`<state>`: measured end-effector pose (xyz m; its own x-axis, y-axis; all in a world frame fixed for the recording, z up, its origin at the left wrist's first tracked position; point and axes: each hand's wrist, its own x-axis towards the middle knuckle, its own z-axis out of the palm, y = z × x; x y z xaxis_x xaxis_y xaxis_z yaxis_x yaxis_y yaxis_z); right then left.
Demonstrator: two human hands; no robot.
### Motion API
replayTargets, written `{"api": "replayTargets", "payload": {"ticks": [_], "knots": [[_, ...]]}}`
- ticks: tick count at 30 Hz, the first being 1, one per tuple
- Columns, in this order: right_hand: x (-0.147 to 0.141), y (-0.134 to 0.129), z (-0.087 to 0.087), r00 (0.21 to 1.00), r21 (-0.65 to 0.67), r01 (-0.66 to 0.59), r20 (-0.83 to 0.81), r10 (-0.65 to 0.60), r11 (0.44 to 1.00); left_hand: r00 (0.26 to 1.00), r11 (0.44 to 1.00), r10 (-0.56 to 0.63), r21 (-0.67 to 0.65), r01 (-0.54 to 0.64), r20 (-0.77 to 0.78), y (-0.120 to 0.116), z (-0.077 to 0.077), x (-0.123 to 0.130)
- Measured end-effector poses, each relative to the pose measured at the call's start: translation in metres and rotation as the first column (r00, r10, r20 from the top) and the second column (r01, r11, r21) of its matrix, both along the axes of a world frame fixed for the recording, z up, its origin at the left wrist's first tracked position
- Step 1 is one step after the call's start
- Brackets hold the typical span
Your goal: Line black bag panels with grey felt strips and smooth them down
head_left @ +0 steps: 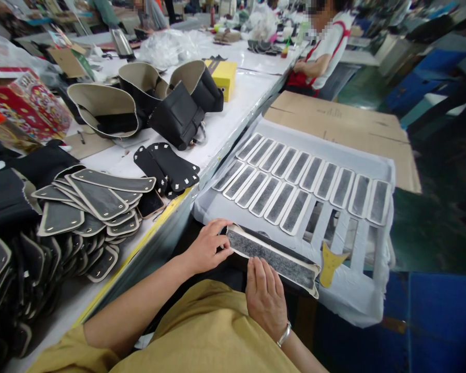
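Note:
In front of my body lies a long black bag piece (272, 259) with a mottled grey strip framed by raised beige edges. My left hand (209, 249) pinches its left end between thumb and fingers. Along the near edge, my right hand (266, 295) rests with its fingers together and curled over the rim. The underside of the piece and my right thumb are hidden. Just beyond it, a pale cloth-covered board (209, 210) carries two rows of grey panels (291, 212) with beige borders. A yellow notched template (331, 264) lies near the right end of the piece.
To the left, a white table (233, 124) holds a pile of bordered black panels (97, 194), black strips with metal bits (174, 168), several black bags (178, 116) and a yellow box (223, 77). Cardboard (341, 124) lies behind the board. A co-worker (322, 57) sits beyond.

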<state>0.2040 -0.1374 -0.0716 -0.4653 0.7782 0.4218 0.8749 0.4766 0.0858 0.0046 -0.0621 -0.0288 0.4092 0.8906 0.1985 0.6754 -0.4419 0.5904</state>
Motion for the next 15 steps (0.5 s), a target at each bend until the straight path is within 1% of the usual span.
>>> {"api": "replayTargets", "payload": {"ticks": [4, 11, 15], "knots": [[-0.003, 0.002, 0.002, 1.000, -0.021, -0.010, -0.011, 0.010, 1.000, 0.999, 0.998, 0.036, -0.045, -0.036, 0.003, 0.000, -0.001, 0.004], [-0.017, 0.010, 0.005, 0.999, -0.012, -0.044, -0.016, 0.044, 0.999, 0.995, 0.994, 0.094, -0.052, -0.095, -0.024, -0.001, 0.002, 0.007], [-0.026, 0.015, 0.004, 0.997, -0.021, -0.071, -0.018, 0.071, 0.997, 0.996, 0.995, 0.082, -0.065, -0.079, 0.035, -0.002, -0.001, 0.003]]}}
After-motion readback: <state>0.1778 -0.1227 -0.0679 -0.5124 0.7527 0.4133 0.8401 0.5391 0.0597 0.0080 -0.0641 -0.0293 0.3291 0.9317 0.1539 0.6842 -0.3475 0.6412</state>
